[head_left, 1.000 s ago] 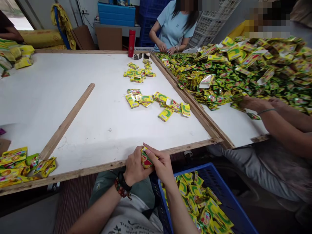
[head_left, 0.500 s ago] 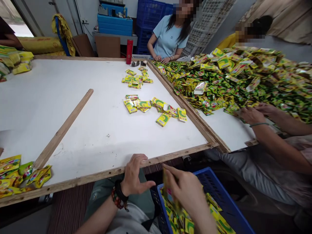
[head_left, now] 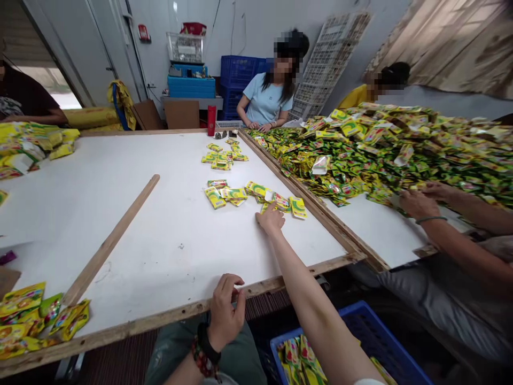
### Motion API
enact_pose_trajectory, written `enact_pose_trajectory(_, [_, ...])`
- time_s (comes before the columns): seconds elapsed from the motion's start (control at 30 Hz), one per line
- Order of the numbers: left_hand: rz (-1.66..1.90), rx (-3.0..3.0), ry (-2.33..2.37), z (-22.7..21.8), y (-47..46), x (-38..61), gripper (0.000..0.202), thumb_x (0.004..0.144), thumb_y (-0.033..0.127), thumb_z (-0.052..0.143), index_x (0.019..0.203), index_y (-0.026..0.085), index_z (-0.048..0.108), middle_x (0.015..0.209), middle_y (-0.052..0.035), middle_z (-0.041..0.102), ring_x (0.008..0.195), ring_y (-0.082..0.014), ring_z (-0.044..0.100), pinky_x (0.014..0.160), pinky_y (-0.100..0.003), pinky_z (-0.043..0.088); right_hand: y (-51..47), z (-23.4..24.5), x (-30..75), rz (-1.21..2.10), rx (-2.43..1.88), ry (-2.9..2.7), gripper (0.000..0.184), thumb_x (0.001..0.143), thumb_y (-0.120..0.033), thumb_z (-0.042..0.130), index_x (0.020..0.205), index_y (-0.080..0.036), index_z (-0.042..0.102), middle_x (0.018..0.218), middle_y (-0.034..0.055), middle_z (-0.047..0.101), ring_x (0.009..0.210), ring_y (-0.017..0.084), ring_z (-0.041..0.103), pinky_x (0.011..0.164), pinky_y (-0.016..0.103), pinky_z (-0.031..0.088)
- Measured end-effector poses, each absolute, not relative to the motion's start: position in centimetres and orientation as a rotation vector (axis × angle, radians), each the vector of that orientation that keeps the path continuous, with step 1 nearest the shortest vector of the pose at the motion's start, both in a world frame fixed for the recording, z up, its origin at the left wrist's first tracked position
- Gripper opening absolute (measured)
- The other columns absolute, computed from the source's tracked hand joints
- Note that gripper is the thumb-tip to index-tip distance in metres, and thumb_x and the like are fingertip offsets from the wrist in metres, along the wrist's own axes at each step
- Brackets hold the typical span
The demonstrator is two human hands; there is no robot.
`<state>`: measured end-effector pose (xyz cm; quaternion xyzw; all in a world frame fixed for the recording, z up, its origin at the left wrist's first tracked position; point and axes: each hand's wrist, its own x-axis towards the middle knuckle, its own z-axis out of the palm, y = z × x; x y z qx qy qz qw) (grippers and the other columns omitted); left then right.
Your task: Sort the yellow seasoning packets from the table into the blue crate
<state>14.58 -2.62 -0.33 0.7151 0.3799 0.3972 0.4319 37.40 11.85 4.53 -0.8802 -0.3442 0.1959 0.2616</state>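
My right hand reaches across the white table, with thumb and fingers around the near end of a small yellow box that it partly hides. Several more yellow boxes with green print lie beside it in a loose row. Close to the table's front edge is my left hand, loosely curled, its thumb a little apart from the fingers and nothing seen in it. Below my right forearm stands a blue crate holding yellow packets.
A wooden strip crosses the table at left, near glossy yellow pouches. Beyond a wooden divider rises a large heap of packets. A red flask stands at the far edge. Co-workers sit around; one's hands work at right.
My right hand has left the crate and moved forward to the boxes; the packet it held is no longer in it. My left thumb has drawn in toward the fingers. The view has tilted up.
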Motion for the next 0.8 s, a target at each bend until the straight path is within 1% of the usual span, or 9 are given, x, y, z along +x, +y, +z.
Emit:
enact_pose_trajectory(0.1, [1.053, 1.529, 0.999, -0.4, -1.9, 14.6, 0.027, 0.096, 0.033, 0.041, 0.118, 0.021, 0.052, 0.117, -0.0113, 0.06, 0.105, -0.0214, 0.062, 0.084, -0.035, 0.055, 9.9, 4.4, 35.0, 0.736, -2.171, -1.04, 0.09, 0.071, -0.023, 0.066, 0.15, -0.008, 0.024, 0.129, 0.0251, 0.056, 0.118, 0.036, 0.054, 0.096, 0.053, 0.042])
enact_pose_trajectory(0.2, [1.086, 1.424, 0.988, 0.2, -0.9, 14.5, 0.056, 0.093, 0.033, 0.048, 0.143, 0.025, 0.025, 0.147, -0.0139, 0.038, 0.134, -0.0249, 0.043, 0.104, -0.043, 0.045, 4.8, 3.9, 31.4, 1.037, -1.865, -1.164, 0.092, 0.064, -0.024, 0.068, 0.149, -0.023, 0.031, 0.112, 0.0079, 0.068, 0.094, 0.024, 0.067, 0.081, 0.038, 0.054])
enact_pose_trajectory(0.3, [1.043, 1.588, 0.942, 1.2, -0.5, 14.5, 0.075, 0.083, 0.027, 0.062, 0.145, 0.025, 0.021, 0.151, -0.0138, 0.032, 0.138, -0.0279, 0.036, 0.111, -0.048, 0.036, -0.9, 3.7, 28.2, 1.398, -1.263, -1.048, 0.076, 0.066, -0.034, 0.069, 0.138, -0.023, 0.049, 0.11, 0.0066, 0.07, 0.094, 0.025, 0.067, 0.084, 0.039, 0.054])
enact_pose_trajectory(0.4, [1.019, 1.725, 0.981, 1.5, -1.1, 14.4, 0.073, 0.076, 0.021, 0.066, 0.139, 0.024, 0.03, 0.14, -0.0131, 0.046, 0.128, -0.0279, 0.048, 0.107, -0.047, 0.04, -4.3, 3.7, 25.9, 1.479, -0.936, -0.773, 0.051, 0.075, -0.05, 0.065, 0.117, -0.02, 0.066, 0.108, 0.01, 0.071, 0.1, 0.028, 0.066, 0.089, 0.042, 0.051])
enact_pose_trajectory(0.5, [0.99, 1.751, 1.069, 0.5, -2.0, 14.3, 0.078, 0.077, 0.024, 0.066, 0.141, 0.022, 0.021, 0.137, -0.0157, 0.049, 0.119, -0.0275, 0.055, 0.099, -0.045, 0.047, -5.1, 3.5, 24.5, 1.377, -0.993, -0.584, 0.043, 0.082, -0.056, 0.058, 0.104, -0.021, 0.072, 0.106, 0.0088, 0.073, 0.098, 0.027, 0.067, 0.088, 0.041, 0.052])
enact_pose_trajectory(0.57, [0.987, 1.807, 1.08, -0.4, -2.4, 14.1, 0.081, 0.078, 0.026, 0.064, 0.143, 0.021, 0.017, 0.14, -0.0176, 0.047, 0.119, -0.0281, 0.057, 0.096, -0.044, 0.049, -5.0, 3.2, 24.1, 1.29, -1.054, -0.519, 0.036, 0.082, -0.05, 0.061, 0.1, -0.022, 0.074, 0.104, 0.0064, 0.074, 0.096, 0.025, 0.067, 0.089, 0.038, 0.053])
enact_pose_trajectory(0.63, [1.038, 1.926, 1.034, -1.2, -2.6, 13.9, 0.073, 0.077, 0.023, 0.063, 0.139, 0.022, 0.022, 0.14, -0.0165, 0.048, 0.12, -0.0286, 0.056, 0.092, -0.043, 0.051, -5.0, 3.1, 24.1, 1.193, -1.133, -0.521, 0.03, 0.079, -0.039, 0.065, 0.103, -0.022, 0.074, 0.103, 0.0037, 0.075, 0.093, 0.023, 0.068, 0.087, 0.035, 0.054])
enact_pose_trajectory(0.73, [1.112, 2.087, 0.89, -1.4, -2.6, 13.9, 0.061, 0.075, 0.018, 0.06, 0.128, 0.025, 0.031, 0.14, -0.0139, 0.048, 0.117, -0.0266, 0.058, 0.085, -0.039, 0.053, -5.2, 3.6, 24.5, 1.075, -1.247, -0.686, 0.038, 0.076, -0.025, 0.061, 0.113, -0.022, 0.071, 0.105, 0.0021, 0.075, 0.09, 0.022, 0.07, 0.08, 0.033, 0.056])
enact_pose_trajectory(0.8, [1.101, 2.086, 0.869, -1.1, -2.5, 13.9, 0.066, 0.077, 0.022, 0.06, 0.132, 0.024, 0.024, 0.146, -0.0172, 0.041, 0.111, -0.0248, 0.061, 0.082, -0.038, 0.053, -5.5, 4.3, 24.7, 0.988, -1.29, -0.905, 0.037, 0.079, -0.023, 0.058, 0.113, -0.022, 0.072, 0.109, 0.0039, 0.074, 0.097, 0.024, 0.069, 0.083, 0.035, 0.056])
